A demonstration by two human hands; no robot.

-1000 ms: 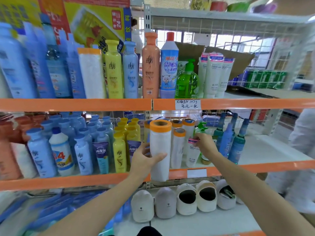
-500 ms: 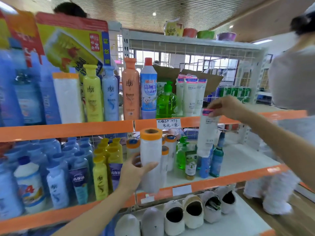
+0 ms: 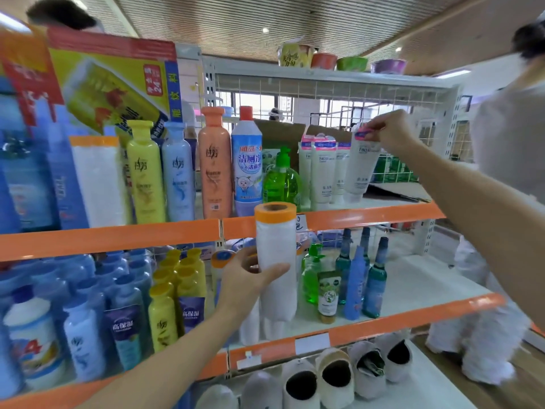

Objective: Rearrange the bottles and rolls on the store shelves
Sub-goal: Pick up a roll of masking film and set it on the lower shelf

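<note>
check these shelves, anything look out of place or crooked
One thing: a white roll with an orange end stands alone among the tall bottles on the upper shelf, while the other rolls are below. The right hand holds a facial tube tilted beside the upright tubes.

— How many white tubes with pink caps (image 3: 323,169) show on the upper shelf (image 3: 368,215)?

— Four (one of them held up at its cap).

— And the bowls (image 3: 352,62) on top?

— Four. Below, three dark blue bottles (image 3: 374,278) stand together, and four slippers (image 3: 336,376) lie on the bottom shelf.
</note>
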